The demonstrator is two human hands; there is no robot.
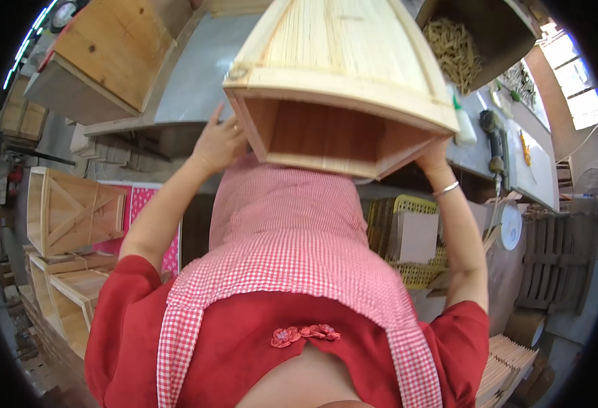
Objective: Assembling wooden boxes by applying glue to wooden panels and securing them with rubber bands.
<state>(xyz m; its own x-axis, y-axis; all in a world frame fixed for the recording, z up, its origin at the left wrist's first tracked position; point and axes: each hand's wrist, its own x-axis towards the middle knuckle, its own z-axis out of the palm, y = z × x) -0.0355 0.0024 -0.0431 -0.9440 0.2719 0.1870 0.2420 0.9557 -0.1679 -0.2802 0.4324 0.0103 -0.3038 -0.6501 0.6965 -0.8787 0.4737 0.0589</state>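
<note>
A pale wooden box (340, 71), with its hollow side facing me, is tilted at the near edge of the grey worktop (200, 61). A knot marks its left corner. My left hand (221, 144) is beside the box's left side, fingers spread and the index stretched out; some fingertips pass close to or behind the wood. At the lower right corner, my right hand (435, 158) grips the box, and most of its fingers are hidden behind the panel. The box's near edge comes close to my checked apron (285, 204).
Another wooden box (112, 51) stands on the worktop's left. To the right are a bin of wood-coloured strips (452, 54), a white bottle with a green nozzle (463, 122), and a power tool (493, 143). Crates (81, 211) are stacked lower left; a yellow basket (418, 272) sits lower right.
</note>
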